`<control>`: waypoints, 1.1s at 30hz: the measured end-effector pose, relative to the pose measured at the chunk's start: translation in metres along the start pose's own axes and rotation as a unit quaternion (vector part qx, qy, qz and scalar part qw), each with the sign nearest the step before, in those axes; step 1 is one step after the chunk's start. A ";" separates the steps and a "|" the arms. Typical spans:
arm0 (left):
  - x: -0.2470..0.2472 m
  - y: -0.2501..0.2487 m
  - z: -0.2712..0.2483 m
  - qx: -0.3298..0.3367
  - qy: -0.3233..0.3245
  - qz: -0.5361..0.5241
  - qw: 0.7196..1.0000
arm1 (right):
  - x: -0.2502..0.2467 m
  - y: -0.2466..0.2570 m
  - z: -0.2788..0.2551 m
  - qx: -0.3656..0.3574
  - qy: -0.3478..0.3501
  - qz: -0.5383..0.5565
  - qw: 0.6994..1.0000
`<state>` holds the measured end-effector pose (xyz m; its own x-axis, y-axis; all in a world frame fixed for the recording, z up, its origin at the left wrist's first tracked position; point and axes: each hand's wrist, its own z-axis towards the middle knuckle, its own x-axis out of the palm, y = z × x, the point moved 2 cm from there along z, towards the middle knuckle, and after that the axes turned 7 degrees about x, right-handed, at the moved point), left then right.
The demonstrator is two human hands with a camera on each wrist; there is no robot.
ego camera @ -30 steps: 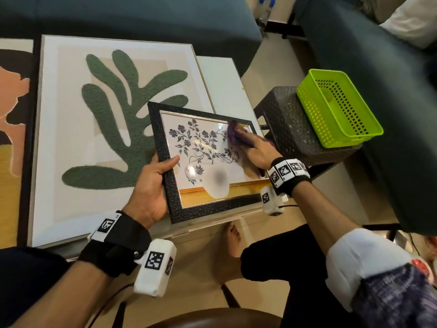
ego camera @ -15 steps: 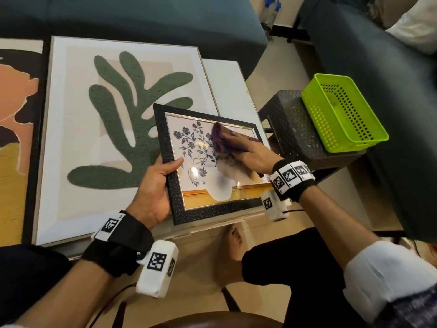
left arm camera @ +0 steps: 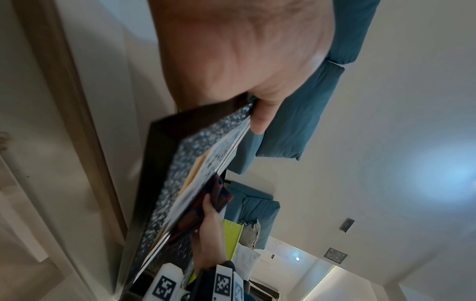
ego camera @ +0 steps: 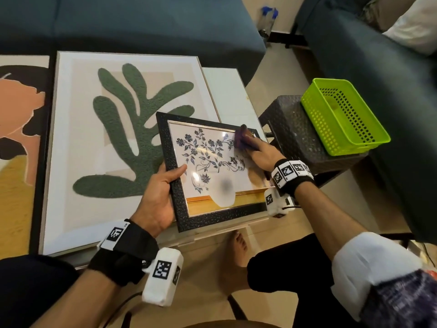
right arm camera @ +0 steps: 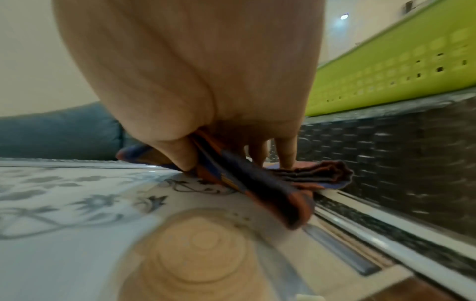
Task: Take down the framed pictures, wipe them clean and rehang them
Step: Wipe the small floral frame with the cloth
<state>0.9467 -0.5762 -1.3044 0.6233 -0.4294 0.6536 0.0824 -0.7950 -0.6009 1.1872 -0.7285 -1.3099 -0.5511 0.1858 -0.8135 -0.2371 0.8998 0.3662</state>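
Teal sofas [ego camera: 142, 24], white table [ego camera: 227, 91], left hand [ego camera: 156, 200] gripping floral frame [ego camera: 182, 209], right hand [ego camera: 260, 152] pinching cloth [ego camera: 240, 137]

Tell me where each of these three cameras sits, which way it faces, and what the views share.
Head: worn on the head, facing forward and down at the black speckled floral picture frame; shows left hand, right hand, forearms, knees, a bare foot.
Left wrist: along the left palm gripping the frame's edge, looking across towards the ceiling.
Right wrist: low over the glass, along the right hand's fingers pressing the folded purple-orange cloth.
Shared: frame, cloth and lime green plastic basket appear in all three.
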 end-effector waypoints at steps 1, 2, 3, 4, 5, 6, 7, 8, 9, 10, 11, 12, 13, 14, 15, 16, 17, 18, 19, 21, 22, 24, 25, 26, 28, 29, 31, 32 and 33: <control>0.000 0.000 0.001 -0.001 0.000 0.001 1.000 | -0.001 0.000 -0.001 0.008 -0.003 -0.010 1.000; 0.000 0.000 0.001 -0.002 0.001 0.002 1.000 | 0.000 0.002 -0.003 -0.009 0.009 -0.014 1.000; -0.001 0.000 0.001 -0.002 -0.002 0.002 1.000 | 0.002 0.006 -0.006 -0.041 0.028 -0.011 0.999; -0.001 0.001 0.001 -0.002 -0.004 0.002 1.000 | 0.005 0.012 -0.011 -0.076 0.053 -0.008 0.996; -0.001 0.001 0.001 -0.001 -0.006 0.004 1.000 | 0.008 0.015 -0.016 -0.099 0.075 -0.003 0.992; -0.001 0.001 0.001 0.000 -0.005 0.007 1.000 | 0.011 0.014 -0.015 -0.108 0.079 0.007 0.991; -0.001 0.001 0.001 0.001 -0.007 0.009 1.000 | 0.010 0.012 -0.013 -0.101 0.065 0.015 0.993; 0.000 0.001 0.001 0.003 -0.008 0.010 1.000 | 0.008 0.010 -0.011 -0.080 0.042 0.021 0.996; 0.000 0.001 0.001 0.004 -0.007 0.012 1.000 | 0.006 0.006 -0.009 -0.054 0.017 0.017 0.998; 0.001 0.000 0.001 0.004 -0.005 0.012 1.000 | 0.005 0.003 -0.007 -0.030 -0.002 0.010 1.000; 0.001 0.000 0.000 0.004 -0.005 0.011 1.000 | 0.005 0.004 -0.008 -0.017 -0.007 0.005 1.000; 0.001 0.000 0.000 0.004 -0.007 0.011 1.000 | 0.007 0.006 -0.009 -0.026 -0.002 0.006 1.000; 0.001 0.000 0.000 0.004 -0.009 0.011 1.000 | 0.010 0.012 -0.013 -0.056 0.010 0.010 0.998; 0.000 0.000 0.001 0.004 -0.011 0.010 1.000 | 0.013 0.019 -0.017 -0.096 0.031 0.015 0.995; -0.001 0.000 0.001 0.003 -0.012 0.009 1.000 | 0.017 0.023 -0.021 -0.129 0.055 0.020 0.990; 0.000 0.000 0.002 0.002 -0.010 0.010 1.000 | 0.018 0.023 -0.020 -0.140 0.069 0.027 0.987; 0.000 0.000 0.002 0.002 -0.009 0.012 1.000 | 0.015 0.022 -0.016 -0.129 0.065 0.036 0.989; 0.000 0.000 0.001 0.003 -0.007 0.013 1.000 | 0.010 0.018 -0.010 -0.098 0.043 0.045 0.993; 0.002 0.000 0.000 0.003 -0.004 0.012 1.000 | 0.004 0.012 -0.005 -0.056 0.012 0.039 0.998; 0.003 -0.001 -0.001 0.004 0.002 0.009 1.000 | -0.001 0.006 0.000 -0.013 -0.005 0.020 1.000; 0.003 -0.001 0.000 0.003 0.003 0.007 1.000 | 0.000 0.008 -0.001 -0.030 0.011 0.014 0.999; 0.001 -0.001 0.001 0.002 0.001 0.006 1.000 | 0.008 0.018 -0.007 -0.101 0.059 0.018 0.993; 0.001 -0.001 0.001 0.002 0.001 0.008 1.000 | 0.012 0.018 -0.009 -0.121 0.076 0.033 0.989; 0.001 0.000 0.001 0.001 0.000 0.007 1.000 | 0.012 0.017 -0.008 -0.117 0.074 0.050 0.989; 0.002 0.000 0.000 -0.002 0.000 0.004 1.000 | 0.005 0.008 0.001 -0.060 0.021 0.068 0.996; 0.002 -0.001 0.000 -0.001 0.002 0.003 1.000 | 0.001 0.004 0.004 -0.028 -0.003 0.067 0.997; 0.003 -0.002 0.000 -0.005 0.005 0.001 1.000 | -0.001 0.004 0.006 -0.008 -0.005 0.050 0.999; 0.001 -0.002 0.000 -0.003 0.004 0.002 1.000 | 0.001 0.009 0.003 -0.028 0.013 0.040 0.999; 0.000 -0.001 0.001 -0.001 0.002 0.003 1.000 | 0.005 0.016 -0.001 -0.058 0.038 0.035 0.997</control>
<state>0.9472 -0.5748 -1.3038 0.6211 -0.4360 0.6512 0.0761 -0.7935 -0.6038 1.1804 -0.7138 -1.3075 -0.6279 0.2122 -0.7488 -0.2848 0.8328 0.4747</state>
